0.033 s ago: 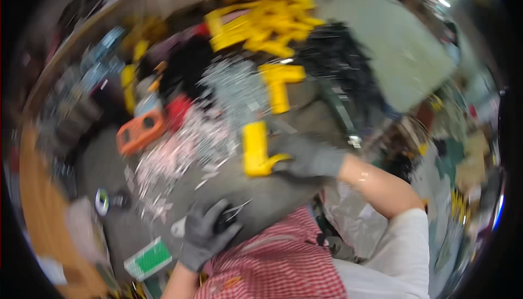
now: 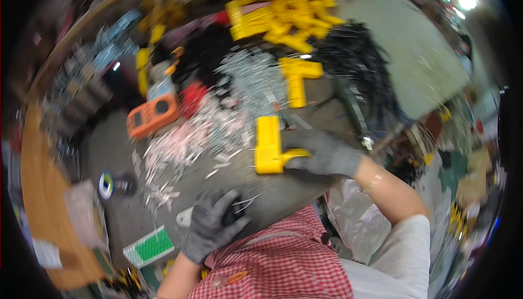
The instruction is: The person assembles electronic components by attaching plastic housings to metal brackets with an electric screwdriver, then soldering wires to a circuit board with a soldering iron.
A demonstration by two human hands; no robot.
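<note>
My right hand [image 2: 327, 154], in a grey glove, grips an L-shaped yellow plastic housing [image 2: 268, 146] by its short arm, over the middle of the dark worktop. My left hand [image 2: 215, 222], also gloved in grey, rests near the front edge with its fingers curled. Thin white wires [image 2: 248, 203] stick out by its fingertips, and what lies within the fingers is dark and cannot be made out. A small white piece [image 2: 184, 217] shows beside that hand. Just beyond the held housing lies another yellow housing [image 2: 297, 78].
Yellow housings [image 2: 289, 18] are heaped at the back. Loose pink-white strips [image 2: 180, 141], silvery pieces [image 2: 253, 78] and black strips [image 2: 354, 53] form piles. An orange meter [image 2: 152, 117], a roll of tape [image 2: 106, 185] and a green-and-white box [image 2: 149, 246] stand to the left.
The whole view has shifted slightly, so worktop and hands appear farther right. Both hands keep the same pose, and the yellow housing stays in my right hand.
</note>
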